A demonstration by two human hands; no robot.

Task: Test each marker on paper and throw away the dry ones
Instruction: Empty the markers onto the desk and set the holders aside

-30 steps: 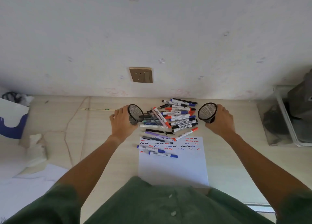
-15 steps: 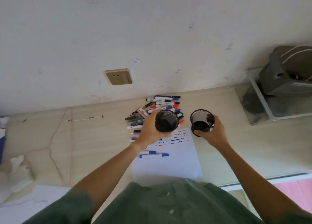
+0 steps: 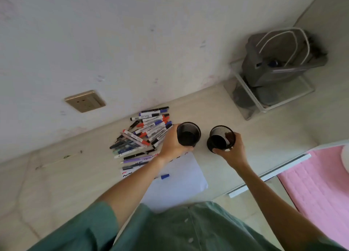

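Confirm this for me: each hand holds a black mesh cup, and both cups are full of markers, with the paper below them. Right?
Not quite. The head view shows the left hand and right hand each gripping a black mesh cup, but both cups look empty. The markers lie piled on the desk beside the paper.

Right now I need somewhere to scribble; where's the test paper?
Head view: the paper lies on the desk, centre, under the left forearm, just near of the marker pile.

Your left hand (image 3: 171, 146) grips one black mesh cup (image 3: 188, 134) beside the marker pile (image 3: 146, 132), your right hand (image 3: 233, 150) another mesh cup (image 3: 221, 137) just right of it.
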